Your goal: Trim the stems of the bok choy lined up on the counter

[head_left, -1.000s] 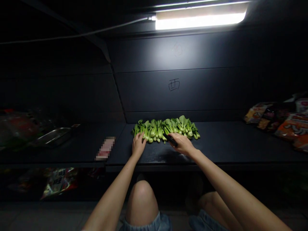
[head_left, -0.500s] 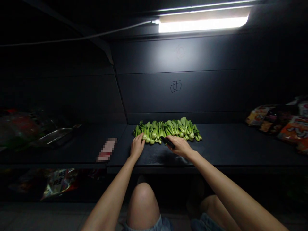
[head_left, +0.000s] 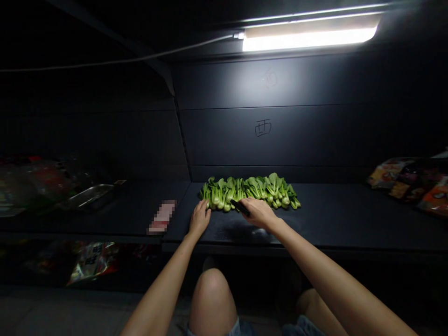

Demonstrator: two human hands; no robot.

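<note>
The bok choy (head_left: pixel 250 192) lies in a row across the dark desk (head_left: pixel 315 221), pale stems nearest the person. The left grip (head_left: pixel 199 219) rests on the stems with fingers apart, not clamped. The right grip (head_left: pixel 258 213) is clamped on a black handle (head_left: pixel 239 207). The heads appear light, crisp and easily bruised; take hold at the thick stems.

On the counter (head_left: pixel 332 224), a steel tray (head_left: pixel 89 197) lies left of the bok choy row (head_left: pixel 250 192), with snack bags (head_left: pixel 402 184) right of it.
</note>
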